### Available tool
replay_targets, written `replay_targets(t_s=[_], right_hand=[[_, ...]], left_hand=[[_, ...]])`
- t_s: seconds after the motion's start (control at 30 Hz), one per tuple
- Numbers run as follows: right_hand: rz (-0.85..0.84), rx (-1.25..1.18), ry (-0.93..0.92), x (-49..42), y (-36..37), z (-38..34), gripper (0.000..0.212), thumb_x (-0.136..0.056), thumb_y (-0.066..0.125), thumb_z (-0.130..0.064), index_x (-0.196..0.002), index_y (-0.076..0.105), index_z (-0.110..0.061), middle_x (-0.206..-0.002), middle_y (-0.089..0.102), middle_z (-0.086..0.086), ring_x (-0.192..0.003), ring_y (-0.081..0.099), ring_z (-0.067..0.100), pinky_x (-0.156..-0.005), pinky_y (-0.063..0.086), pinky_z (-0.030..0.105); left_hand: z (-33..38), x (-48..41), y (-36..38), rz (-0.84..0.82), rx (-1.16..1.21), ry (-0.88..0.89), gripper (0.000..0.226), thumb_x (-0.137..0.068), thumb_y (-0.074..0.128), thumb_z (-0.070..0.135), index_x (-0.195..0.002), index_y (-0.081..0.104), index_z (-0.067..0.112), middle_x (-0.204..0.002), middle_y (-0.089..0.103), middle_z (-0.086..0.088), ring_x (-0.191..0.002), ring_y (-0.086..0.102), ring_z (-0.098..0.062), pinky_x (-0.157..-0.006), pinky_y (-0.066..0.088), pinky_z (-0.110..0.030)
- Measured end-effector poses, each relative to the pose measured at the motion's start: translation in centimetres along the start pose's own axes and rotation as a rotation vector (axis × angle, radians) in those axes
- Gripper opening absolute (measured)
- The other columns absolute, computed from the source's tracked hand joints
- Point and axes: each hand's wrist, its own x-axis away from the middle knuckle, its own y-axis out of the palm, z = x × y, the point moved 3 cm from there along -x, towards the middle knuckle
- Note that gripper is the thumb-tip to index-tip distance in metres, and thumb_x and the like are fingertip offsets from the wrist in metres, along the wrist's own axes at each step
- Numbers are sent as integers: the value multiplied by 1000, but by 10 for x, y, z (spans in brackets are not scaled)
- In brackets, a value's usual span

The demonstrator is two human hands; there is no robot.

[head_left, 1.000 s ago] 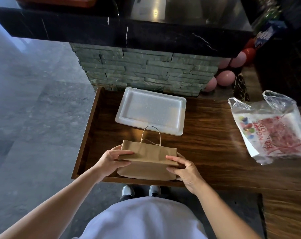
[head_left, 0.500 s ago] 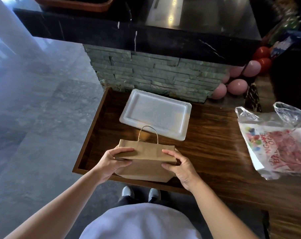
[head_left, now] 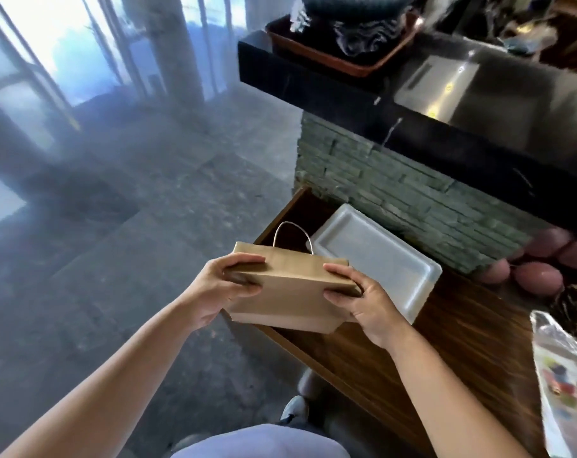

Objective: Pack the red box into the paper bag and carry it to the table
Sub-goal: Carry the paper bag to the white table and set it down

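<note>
A brown paper bag (head_left: 290,289) with a thin looped handle is held in the air over the left front corner of the wooden counter (head_left: 462,345). My left hand (head_left: 224,285) grips its left end and my right hand (head_left: 363,299) grips its right end. The bag's top is folded shut. The red box is not visible; whether it is inside the bag cannot be told.
A white foam tray (head_left: 379,256) lies on the counter behind the bag. A printed plastic bag (head_left: 564,381) sits at the right edge. Pink balloons (head_left: 541,272) rest by the stone-faced wall under a black marble top (head_left: 412,104). Grey stone floor (head_left: 148,226) stretches to the left.
The bag has come up off the counter and shifted left past its edge, both hands still on it. The view has swung left and up toward the floor and windows.
</note>
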Motion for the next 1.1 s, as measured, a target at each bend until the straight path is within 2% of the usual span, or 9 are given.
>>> replay_targets(t_s=[0.17, 0.27, 0.33, 0.4, 0.5, 0.77, 0.93, 1.0, 1.1], right_hand=[[-151, 24, 7, -26, 111, -16, 45, -79, 76, -2, -113, 72, -32, -117, 64, -8, -105, 58, 14, -96, 52, 46], [-314, 40, 32, -39, 203, -16, 46, -77, 77, 0, -111, 73, -31, -99, 72, -9, -91, 62, 12, -77, 54, 40], [-451, 88, 48, -43, 280, -13, 47, -76, 80, -5, -113, 72, -32, -93, 73, -14, -88, 61, 11, -73, 52, 37], [-586, 143, 62, -43, 354, -9, 49, -73, 83, -13, -116, 70, -34, -92, 72, -15, -84, 60, 12, -68, 51, 33], [-832, 230, 102, -30, 483, 5, 52, -69, 83, -19, -117, 69, -35, -92, 71, -10, -82, 59, 17, -75, 48, 41], [-1421, 476, 153, 56, 761, 53, 40, -77, 81, -14, -112, 72, -32, -96, 70, -3, -80, 67, 16, -71, 53, 34], [-1585, 542, 191, 92, 886, 78, 27, -78, 79, -14, -104, 77, -22, -100, 68, -1, -73, 67, 10, -60, 52, 23], [-1625, 556, 188, 96, 937, 84, 26, -74, 81, -20, -100, 78, -18, -91, 67, -4, -61, 64, 4, -47, 47, 16], [-1649, 531, 191, 96, 1020, 85, 27, -70, 80, -26, -92, 79, -12, -99, 62, -1, -65, 66, 4, -46, 49, 17]], left_hand=[[-10, 75, -95, 222, 85, 59, 53, -66, 79, -17, -109, 75, 15, -115, 75, -10, -81, 64, -12, -90, 47, -32], [-27, 138, -167, 368, 140, 71, 56, -57, 82, -4, -110, 75, 14, -112, 76, -6, -79, 63, -11, -89, 46, -32], [-43, 190, -222, 485, 184, 81, 56, -56, 80, -1, -110, 74, 12, -110, 76, -6, -77, 63, -10, -86, 46, -30], [-62, 242, -271, 588, 212, 90, 55, -58, 81, -6, -110, 74, 11, -106, 76, -4, -76, 63, -9, -81, 48, -24], [-101, 339, -335, 820, 290, 107, 50, -68, 77, -20, -107, 75, 13, -96, 76, 0, -75, 65, -6, -72, 51, -13], [-195, 551, -399, 1480, 498, 79, 35, -73, 77, -15, -92, 77, 14, -77, 77, 1, -73, 68, -8, -72, 54, -15], [-230, 614, -445, 1719, 588, 67, 25, -74, 76, -14, -84, 75, 10, -75, 78, 4, -72, 71, -5, -68, 52, -10], [-240, 633, -479, 1775, 608, 61, 23, -74, 76, -15, -82, 75, 7, -75, 78, 3, -72, 71, -5, -70, 52, -10], [-245, 659, -545, 1811, 617, 61, 21, -75, 75, -13, -82, 75, 6, -74, 78, 4, -72, 70, -4, -69, 51, -10]])
